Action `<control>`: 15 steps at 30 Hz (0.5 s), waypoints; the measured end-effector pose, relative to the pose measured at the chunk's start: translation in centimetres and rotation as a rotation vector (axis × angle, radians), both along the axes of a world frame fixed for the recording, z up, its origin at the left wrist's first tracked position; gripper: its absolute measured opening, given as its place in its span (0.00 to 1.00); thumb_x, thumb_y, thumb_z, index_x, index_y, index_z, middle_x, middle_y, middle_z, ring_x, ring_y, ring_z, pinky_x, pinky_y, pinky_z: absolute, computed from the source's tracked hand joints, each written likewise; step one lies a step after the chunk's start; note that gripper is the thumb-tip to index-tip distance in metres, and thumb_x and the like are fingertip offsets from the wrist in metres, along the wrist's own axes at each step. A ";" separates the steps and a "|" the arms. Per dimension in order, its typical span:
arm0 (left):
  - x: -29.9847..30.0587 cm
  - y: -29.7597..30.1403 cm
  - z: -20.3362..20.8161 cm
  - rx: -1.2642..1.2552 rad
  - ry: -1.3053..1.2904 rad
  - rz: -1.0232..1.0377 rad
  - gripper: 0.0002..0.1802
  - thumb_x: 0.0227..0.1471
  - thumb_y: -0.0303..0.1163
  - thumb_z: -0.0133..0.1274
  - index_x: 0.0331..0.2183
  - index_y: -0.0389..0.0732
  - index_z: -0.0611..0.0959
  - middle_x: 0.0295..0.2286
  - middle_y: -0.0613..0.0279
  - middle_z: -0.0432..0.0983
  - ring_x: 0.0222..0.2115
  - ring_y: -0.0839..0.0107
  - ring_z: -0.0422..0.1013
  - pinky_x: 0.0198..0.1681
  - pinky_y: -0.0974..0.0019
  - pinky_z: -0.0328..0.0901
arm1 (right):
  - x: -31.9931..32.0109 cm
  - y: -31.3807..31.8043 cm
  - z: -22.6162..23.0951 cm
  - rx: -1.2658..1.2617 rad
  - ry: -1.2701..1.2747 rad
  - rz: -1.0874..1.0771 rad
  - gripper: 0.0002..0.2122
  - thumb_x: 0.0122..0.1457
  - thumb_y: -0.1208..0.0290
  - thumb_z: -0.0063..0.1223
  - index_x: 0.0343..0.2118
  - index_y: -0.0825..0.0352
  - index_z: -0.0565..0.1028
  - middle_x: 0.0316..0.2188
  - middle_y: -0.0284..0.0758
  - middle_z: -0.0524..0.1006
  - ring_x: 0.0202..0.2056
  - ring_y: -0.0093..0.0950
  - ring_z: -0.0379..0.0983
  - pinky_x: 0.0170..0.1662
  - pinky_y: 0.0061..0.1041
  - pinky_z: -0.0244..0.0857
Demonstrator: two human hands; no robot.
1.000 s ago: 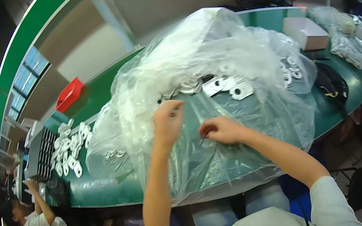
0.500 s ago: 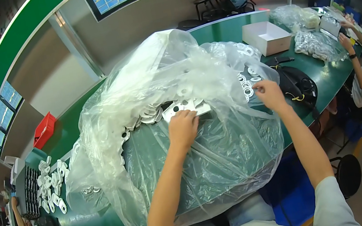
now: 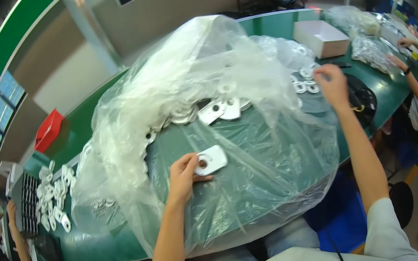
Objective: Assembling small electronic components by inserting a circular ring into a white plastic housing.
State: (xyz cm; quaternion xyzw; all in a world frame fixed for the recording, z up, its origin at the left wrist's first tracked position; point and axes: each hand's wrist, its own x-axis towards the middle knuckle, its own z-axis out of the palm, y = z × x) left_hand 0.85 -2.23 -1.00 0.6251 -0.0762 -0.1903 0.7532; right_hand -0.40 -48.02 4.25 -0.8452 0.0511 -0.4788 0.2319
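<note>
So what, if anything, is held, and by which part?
The left hand holds a white plate by its holed end; for the right hand, I can't tell.

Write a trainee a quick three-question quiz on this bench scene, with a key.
1. What does the left hand hold?
2. True or false: the red bin is left of the white box.
3. Which of these is the right hand nearest to? (a) the stools (b) the white rings (c) the red bin

Key:
1. A white plate with a round hole in it.
2. True.
3. b
</note>
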 end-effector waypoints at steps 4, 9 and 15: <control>-0.1 0.1 0.2 -0.023 0.016 -0.051 0.19 0.60 0.39 0.43 0.38 0.30 0.76 0.30 0.58 0.74 0.27 0.71 0.73 0.30 0.67 0.74 | -4.7 13.6 7.7 0.162 0.042 0.322 0.05 0.47 0.75 0.59 0.29 0.66 0.79 0.42 0.38 0.73 0.42 0.34 0.71 0.45 0.28 0.62; -0.2 0.4 -0.1 -0.119 0.063 -0.092 0.29 0.60 0.50 0.38 0.41 0.29 0.75 0.34 0.53 0.77 0.30 0.65 0.76 0.33 0.66 0.73 | -4.7 26.2 2.9 -0.205 0.290 0.691 0.06 0.44 0.75 0.61 0.27 0.63 0.79 0.46 0.39 0.71 0.50 0.38 0.65 0.49 0.34 0.61; -0.5 0.1 -0.3 -0.152 0.007 -0.103 0.17 0.58 0.35 0.46 0.41 0.30 0.76 0.32 0.58 0.76 0.30 0.73 0.74 0.33 0.70 0.72 | -2.7 27.8 -2.6 -0.122 0.409 0.740 0.07 0.42 0.76 0.60 0.27 0.63 0.79 0.47 0.40 0.70 0.51 0.41 0.63 0.51 0.35 0.61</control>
